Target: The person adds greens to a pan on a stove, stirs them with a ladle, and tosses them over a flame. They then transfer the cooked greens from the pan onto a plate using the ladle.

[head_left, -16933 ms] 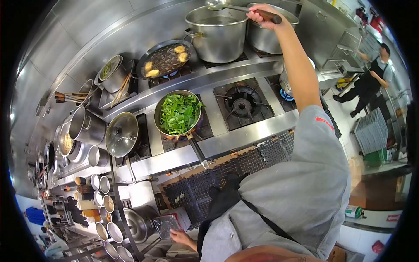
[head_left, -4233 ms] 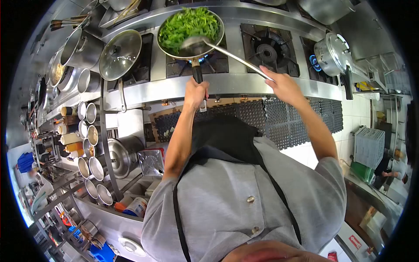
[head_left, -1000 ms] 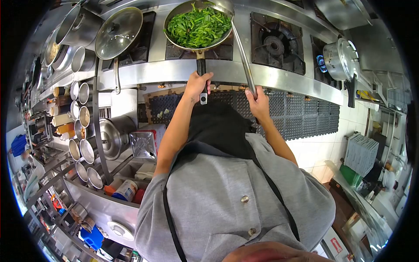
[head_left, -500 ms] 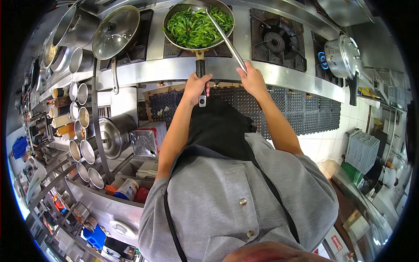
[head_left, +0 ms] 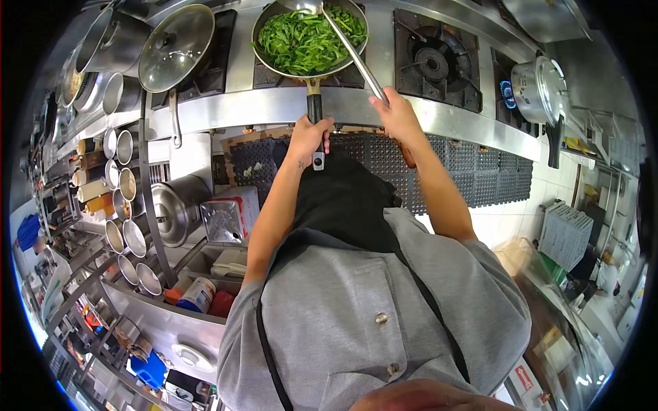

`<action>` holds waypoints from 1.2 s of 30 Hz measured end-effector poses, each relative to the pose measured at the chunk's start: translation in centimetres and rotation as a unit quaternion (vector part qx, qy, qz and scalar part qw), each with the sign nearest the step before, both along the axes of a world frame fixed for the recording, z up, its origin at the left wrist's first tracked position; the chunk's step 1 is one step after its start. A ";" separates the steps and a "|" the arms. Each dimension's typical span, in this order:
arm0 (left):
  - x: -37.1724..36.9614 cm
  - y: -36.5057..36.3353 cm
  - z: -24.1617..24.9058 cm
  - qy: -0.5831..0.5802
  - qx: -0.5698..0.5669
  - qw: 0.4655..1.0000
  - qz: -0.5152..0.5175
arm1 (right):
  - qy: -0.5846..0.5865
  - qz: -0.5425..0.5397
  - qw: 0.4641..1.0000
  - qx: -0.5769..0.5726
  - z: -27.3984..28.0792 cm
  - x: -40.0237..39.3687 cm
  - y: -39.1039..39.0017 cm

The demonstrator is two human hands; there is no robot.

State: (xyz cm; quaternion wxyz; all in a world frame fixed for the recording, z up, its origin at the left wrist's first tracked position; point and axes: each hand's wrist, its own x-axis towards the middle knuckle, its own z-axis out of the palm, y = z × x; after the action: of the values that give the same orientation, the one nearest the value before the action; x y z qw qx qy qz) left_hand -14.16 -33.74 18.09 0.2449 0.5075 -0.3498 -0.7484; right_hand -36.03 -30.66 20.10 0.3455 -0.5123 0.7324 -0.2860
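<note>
In the head view, the left hand [head_left: 308, 137] is closed around the black handle of the frying pan [head_left: 274, 65], which sits on a burner at the far middle of the steel range and is heaped with chopped green leaves [head_left: 305, 41]. The right hand [head_left: 394, 116] is wrapped around the long metal shaft of a ladle [head_left: 346, 48], whose bowl rests over the far rim of the pan, above the greens. Left of the pan, a glass lid [head_left: 175, 48] covers a second pan on the next burner. Farther left stand steel pots; what they hold cannot be told. Along the left edge a row of small round steel canisters [head_left: 123, 185] holds seasonings, too small to identify. Right of the pan is a bare burner [head_left: 432, 65], and beyond it a lidded steel pot [head_left: 541, 89] sits over a blue flame.
</note>
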 end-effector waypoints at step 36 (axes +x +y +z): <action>2.2 -21.1 11.3 -0.432 -0.714 0.536 -0.130 | -0.619 -0.051 0.753 0.217 3.2 0.2 -1.1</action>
State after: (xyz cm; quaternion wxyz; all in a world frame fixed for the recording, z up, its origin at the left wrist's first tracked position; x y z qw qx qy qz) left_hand -11.94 -54.83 29.44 0.2452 0.3747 -0.8934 0.0356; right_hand -35.84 -31.73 23.27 0.8099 -0.0970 0.4259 -0.3914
